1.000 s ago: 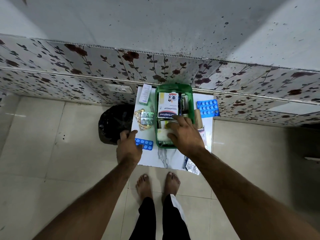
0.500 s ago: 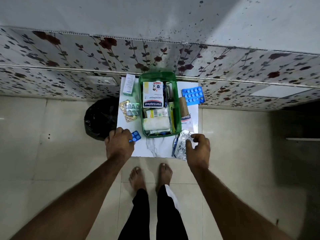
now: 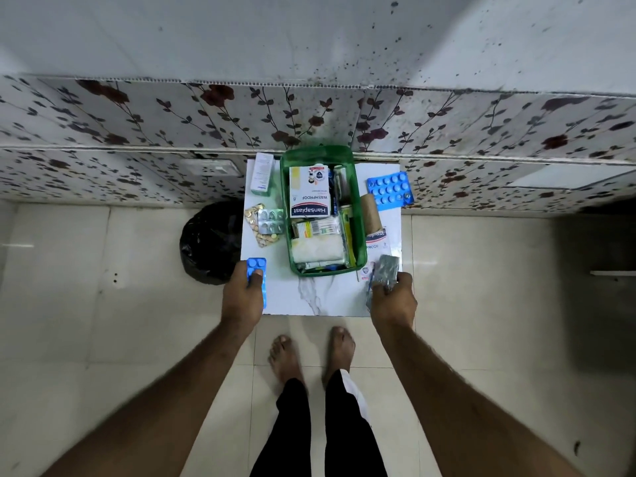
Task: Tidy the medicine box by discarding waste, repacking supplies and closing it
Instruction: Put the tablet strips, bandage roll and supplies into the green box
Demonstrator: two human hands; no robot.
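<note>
A green medicine box (image 3: 285,215) stands open on a small white marble-top table (image 3: 323,297), filled with a Hansaplast carton (image 3: 309,192), gauze and strips. My left hand (image 3: 242,299) grips a small blue blister strip (image 3: 256,265) at the table's front left corner. My right hand (image 3: 392,301) holds a crumpled silver foil strip (image 3: 387,270) at the front right corner. Left of the box lie a gold pill strip (image 3: 256,225) under a silver one (image 3: 271,222), and a white carton (image 3: 262,173). A large blue blister pack (image 3: 390,190), a cardboard roll (image 3: 371,211) and a plaster packet (image 3: 375,239) lie to the right.
A black bin bag (image 3: 210,242) sits on the floor directly left of the table. A floral tiled wall (image 3: 137,132) runs behind the table. My bare feet (image 3: 309,356) stand on pale floor tiles just in front of the table.
My right hand left the box, moved to the front right corner and took hold of the silver foil strip. My left hand picked up the small blue strip.
</note>
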